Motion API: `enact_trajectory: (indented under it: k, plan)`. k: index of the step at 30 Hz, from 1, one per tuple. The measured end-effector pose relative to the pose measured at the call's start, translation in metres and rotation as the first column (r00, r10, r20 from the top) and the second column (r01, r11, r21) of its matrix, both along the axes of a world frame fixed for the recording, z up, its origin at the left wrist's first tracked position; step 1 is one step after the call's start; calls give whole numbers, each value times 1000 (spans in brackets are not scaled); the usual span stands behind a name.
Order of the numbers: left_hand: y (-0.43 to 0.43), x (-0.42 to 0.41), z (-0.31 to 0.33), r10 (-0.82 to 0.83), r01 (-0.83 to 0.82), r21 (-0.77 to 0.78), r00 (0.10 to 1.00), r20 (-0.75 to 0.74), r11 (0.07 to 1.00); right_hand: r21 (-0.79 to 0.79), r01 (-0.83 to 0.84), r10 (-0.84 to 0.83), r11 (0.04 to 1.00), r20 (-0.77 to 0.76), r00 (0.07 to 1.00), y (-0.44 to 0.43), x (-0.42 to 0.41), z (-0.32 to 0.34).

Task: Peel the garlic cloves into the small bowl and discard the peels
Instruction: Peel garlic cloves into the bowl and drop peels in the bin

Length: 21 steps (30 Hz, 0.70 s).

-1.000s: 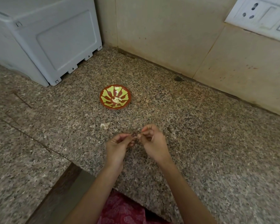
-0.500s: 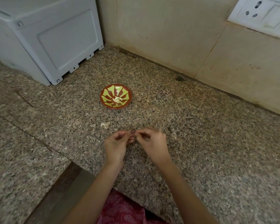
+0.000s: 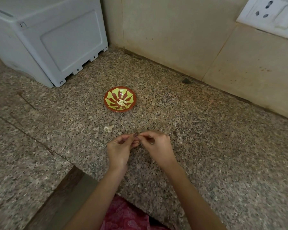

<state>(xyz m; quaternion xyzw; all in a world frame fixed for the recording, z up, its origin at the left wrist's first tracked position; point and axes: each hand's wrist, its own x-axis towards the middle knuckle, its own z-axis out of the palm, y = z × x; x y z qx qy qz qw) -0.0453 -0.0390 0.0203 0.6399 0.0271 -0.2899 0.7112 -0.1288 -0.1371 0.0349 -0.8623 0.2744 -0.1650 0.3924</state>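
A small red bowl [image 3: 111, 103] with a yellow-green petal pattern sits on the granite counter, with pale peeled garlic [image 3: 122, 102] at its middle. A pale scrap of garlic peel [image 3: 108, 128] lies on the counter between the bowl and my hands. My left hand [image 3: 119, 149] and my right hand [image 3: 157, 146] meet fingertip to fingertip just above the counter, nearer than the bowl. Both pinch a small garlic clove between them; the fingers hide it almost fully.
A pale grey appliance [image 3: 45, 39] stands at the back left. Beige wall tiles [image 3: 173, 30] close the back, with a white socket plate [image 3: 269, 12] at the top right. The counter's front edge [image 3: 83, 173] steps in at the lower left. A dark speck [image 3: 186, 80] lies by the wall.
My fingertips have closed together over the clove and my hands sit slightly nearer each other. The bowl and the peel scrap have not moved.
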Motion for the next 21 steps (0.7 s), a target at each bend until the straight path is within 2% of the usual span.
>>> enact_trajectory:
  k: [2,12,21]
  plan:
    - [1,1,-1,-10,10,-4,1000,18,1000,-37,-41,40,998,-15,999,0,0,1]
    - [4,0,-6,-74,66,43,967,243,997,-16,-52,52,999,6,999,0,1,5]
    - [7,1,-5,-78,66,51,957,279,997,-90,-29,30,996,6,1000,4,5,1]
